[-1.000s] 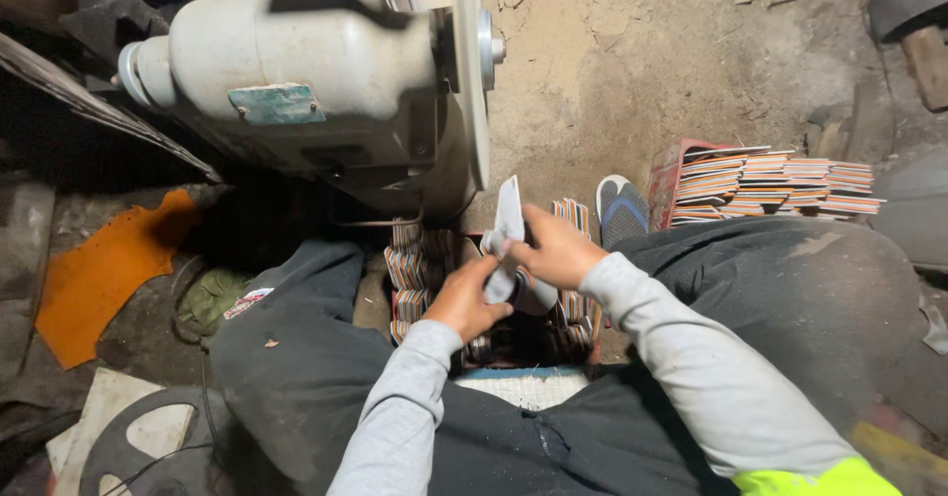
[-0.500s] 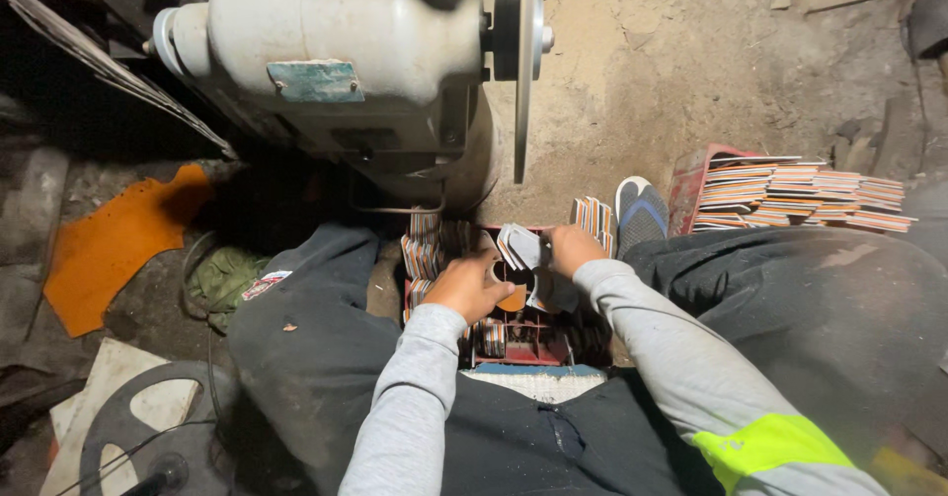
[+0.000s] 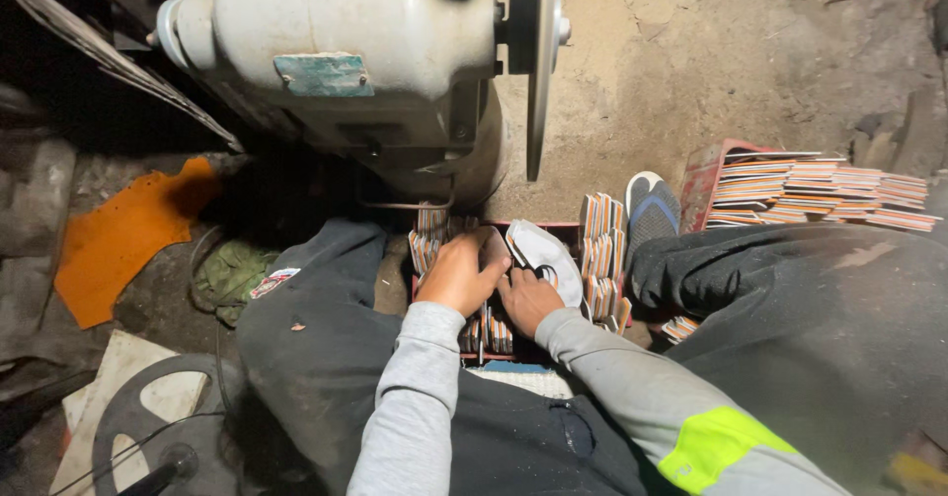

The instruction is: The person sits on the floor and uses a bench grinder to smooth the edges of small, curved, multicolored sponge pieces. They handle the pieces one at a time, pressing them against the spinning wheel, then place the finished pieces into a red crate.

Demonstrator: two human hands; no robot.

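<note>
My left hand and my right hand are low between my knees, over a red crate packed with upright layered sandal soles. Both hands grip a pale, white-faced sole lying tilted on top of the packed ones. The fingers curl round its near end. A grey bench grinder with a thin round disc stands just beyond the crate.
A second red crate at the right holds several flat stacks of soles. My shoe rests beside it. An orange sheet and a green rag lie at the left, a dark wheel at the lower left.
Both hands have dropped from chest height down to the crate, bringing the pale sole down with them. The view has shifted slightly, so the grinder appears more to the right.
</note>
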